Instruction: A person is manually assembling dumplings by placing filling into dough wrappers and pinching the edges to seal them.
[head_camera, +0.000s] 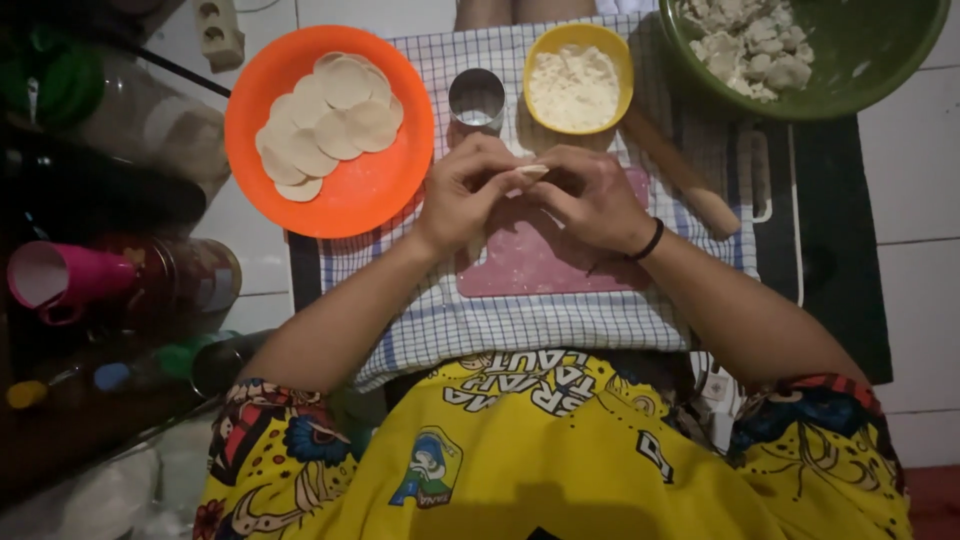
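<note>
My left hand (465, 190) and my right hand (590, 195) meet over a pink cutting board (545, 265). Both pinch one small pale piece of dough (532, 172) between their fingertips. A black band sits on my right wrist. The board lies on a blue-checked white cloth (500, 320). Just beyond my left hand stands a round metal cutter (477, 97). An orange plate (370, 190) to its left carries several flat round dough discs (330, 120). A yellow bowl of white flour (578, 80) sits beyond my right hand.
A wooden rolling pin (685, 175) lies at a slant right of the board. A green bowl (870, 60) with pale lumps stands at the top right. A pink cup (60, 280), jars and bottles crowd the left side. White floor tiles surround the cloth.
</note>
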